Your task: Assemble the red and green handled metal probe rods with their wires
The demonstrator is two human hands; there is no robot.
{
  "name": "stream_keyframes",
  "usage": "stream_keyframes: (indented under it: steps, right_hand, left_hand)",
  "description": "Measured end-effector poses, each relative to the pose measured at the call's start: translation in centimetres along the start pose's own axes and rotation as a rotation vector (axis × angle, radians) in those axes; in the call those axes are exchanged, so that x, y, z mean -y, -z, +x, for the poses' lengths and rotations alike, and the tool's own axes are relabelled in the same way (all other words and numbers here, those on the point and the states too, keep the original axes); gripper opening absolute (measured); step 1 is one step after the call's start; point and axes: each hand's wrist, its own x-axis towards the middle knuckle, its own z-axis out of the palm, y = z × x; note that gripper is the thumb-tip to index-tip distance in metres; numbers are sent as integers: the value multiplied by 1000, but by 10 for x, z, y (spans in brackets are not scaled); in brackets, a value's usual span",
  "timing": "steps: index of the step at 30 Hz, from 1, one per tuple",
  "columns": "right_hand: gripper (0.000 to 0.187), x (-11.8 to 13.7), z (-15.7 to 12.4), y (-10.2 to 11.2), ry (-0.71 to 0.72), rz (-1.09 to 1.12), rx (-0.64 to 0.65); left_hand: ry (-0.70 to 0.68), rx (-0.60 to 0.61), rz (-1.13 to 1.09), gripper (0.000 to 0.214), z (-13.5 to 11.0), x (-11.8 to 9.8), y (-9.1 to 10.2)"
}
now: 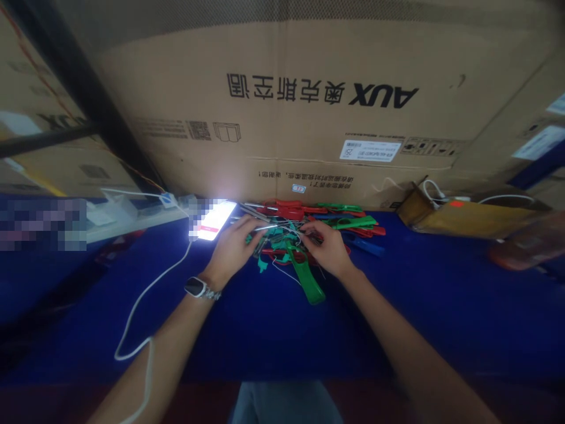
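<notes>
A heap of red, green and blue plastic-handled tools (309, 227) with thin metal rods lies on the blue table cloth (273, 330). My left hand (233, 247), with a watch on the wrist, rests on the heap's left side with fingers curled around thin metal rods. My right hand (326, 247) lies on the heap's middle, fingers bent down among the rods and handles. A long green handle (306, 280) sticks out toward me between both hands. What each hand grips is partly hidden.
A lit phone (214, 221) lies left of the heap with a white cable (145, 300) trailing toward me. A large AUX cardboard box (309, 112) stands behind. A small cardboard tray (463, 215) sits at right. A black metal frame (75, 88) rises at left.
</notes>
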Motion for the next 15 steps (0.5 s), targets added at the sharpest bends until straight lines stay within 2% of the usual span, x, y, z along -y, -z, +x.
stream_keyframes:
  steps: [2, 6, 8, 11, 15]
  right_hand:
    - [18, -1, -1, -2, -20, 60, -2]
    - [49, -3, -3, -3, -23, 69, 47]
    - [42, -4, -4, -3, -9, 59, 68]
    - [13, -2, -3, -5, 25, 53, 70]
    - [13, 6, -3, -7, 19, 66, 73]
  left_hand:
    - [6, -7, 8, 17, 0, 1, 0]
    - [7, -24, -7, 17, 0, 0, 0]
    - [10, -19, -14, 17, 0, -2, 0]
    - [15, 1, -8, 17, 0, -4, -1]
    - [-37, 36, 25, 13, -1, -3, -4]
